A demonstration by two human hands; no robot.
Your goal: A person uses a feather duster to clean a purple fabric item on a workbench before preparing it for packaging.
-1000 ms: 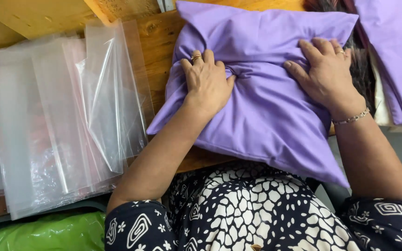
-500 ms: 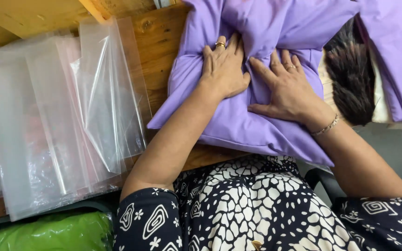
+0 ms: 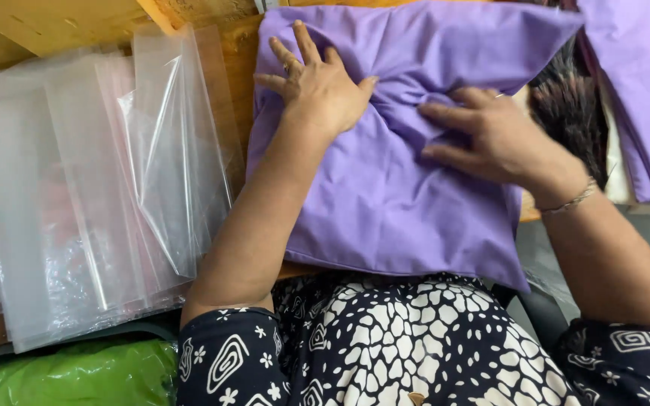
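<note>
Left hand (image 3: 317, 86) lies flat, fingers spread, on the purple cushion (image 3: 385, 195); it has slid up-left since a moment ago. Right hand (image 3: 490, 135), fingers out, presses the bunched middle fold. Cushion rests on wooden table (image 3: 54, 22), beside clear plastic bags (image 3: 92, 188). Smoothing seems underway.

It looks like a small packing workshop: a wooden bench (image 3: 62, 22) carries a stack of clear plastic bags (image 3: 77, 195) beside folded purple cloth pieces (image 3: 385, 188).
</note>
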